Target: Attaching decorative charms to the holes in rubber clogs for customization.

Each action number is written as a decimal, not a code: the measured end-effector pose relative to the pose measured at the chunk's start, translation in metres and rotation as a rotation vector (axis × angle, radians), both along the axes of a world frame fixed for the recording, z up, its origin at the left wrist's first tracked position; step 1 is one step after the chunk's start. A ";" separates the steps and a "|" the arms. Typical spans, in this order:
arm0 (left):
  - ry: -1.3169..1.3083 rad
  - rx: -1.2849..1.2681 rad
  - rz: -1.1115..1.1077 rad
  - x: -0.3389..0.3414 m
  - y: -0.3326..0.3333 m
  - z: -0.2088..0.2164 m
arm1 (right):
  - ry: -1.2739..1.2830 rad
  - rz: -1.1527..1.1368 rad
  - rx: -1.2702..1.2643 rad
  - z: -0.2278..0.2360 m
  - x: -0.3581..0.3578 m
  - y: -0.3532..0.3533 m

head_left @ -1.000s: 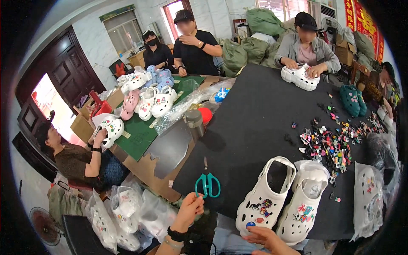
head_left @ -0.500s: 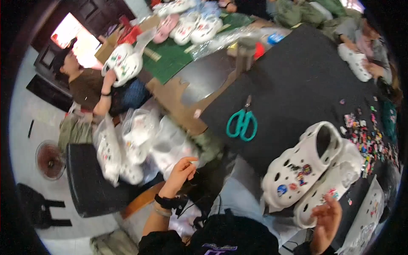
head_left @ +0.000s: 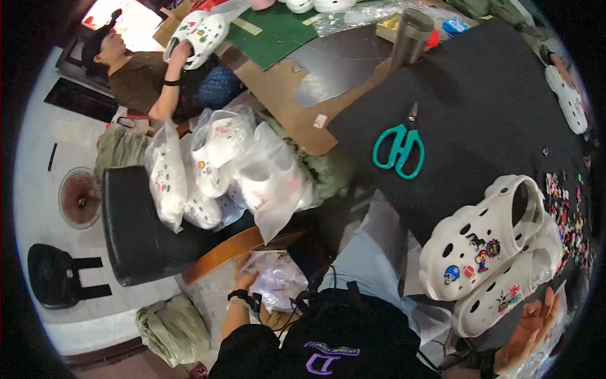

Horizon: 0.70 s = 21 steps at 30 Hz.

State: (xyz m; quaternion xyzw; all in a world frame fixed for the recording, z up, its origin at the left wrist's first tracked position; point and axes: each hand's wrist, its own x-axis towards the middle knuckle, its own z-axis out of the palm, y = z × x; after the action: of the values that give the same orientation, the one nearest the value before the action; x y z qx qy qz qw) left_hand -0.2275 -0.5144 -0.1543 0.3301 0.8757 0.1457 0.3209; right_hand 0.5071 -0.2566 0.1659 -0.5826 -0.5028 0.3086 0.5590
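Note:
My left hand (head_left: 243, 278) is down at a bundle of clear plastic bags (head_left: 278, 276) beside the wooden chair frame. Its fingers are partly hidden against the plastic, so their grip does not show. My right hand (head_left: 533, 325) is open with its fingers stretched out, just right of a pair of white clogs. The upper clog (head_left: 456, 247) carries several colourful charms, among them a blue helmet and a football. Partly behind it, the other clog (head_left: 483, 309) has a red and green charm cluster near its toe.
Teal-handled scissors (head_left: 399, 150) lie on the black tabletop (head_left: 486, 101). Many small charms (head_left: 568, 215) are scattered at the right. Bagged clogs (head_left: 221, 170) fill a black chair (head_left: 132, 221) at my left. A metal tumbler (head_left: 413, 35) stands farther back. Another person (head_left: 142, 79) holds decorated clogs.
My left hand has gone down to the plastic bags. My right hand has moved right, away from the clogs' toes. The view has shifted, with the table lying farther right.

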 end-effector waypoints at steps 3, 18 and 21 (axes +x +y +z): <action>0.235 -0.168 -0.266 0.048 0.086 -0.011 | -0.063 0.010 0.033 0.012 0.019 -0.023; -0.781 0.554 -1.110 0.359 0.398 0.308 | 0.078 -0.077 -0.224 -0.015 -0.007 -0.071; -0.965 0.499 -1.070 0.400 0.412 0.292 | 0.063 0.008 -0.228 -0.027 -0.014 -0.069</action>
State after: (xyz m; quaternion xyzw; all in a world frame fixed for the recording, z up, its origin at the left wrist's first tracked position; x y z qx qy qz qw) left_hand 0.1728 -0.1024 0.1378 0.6719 0.3003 0.2922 0.6108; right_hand 0.4927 -0.3254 0.1389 -0.6302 -0.4490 0.3842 0.5036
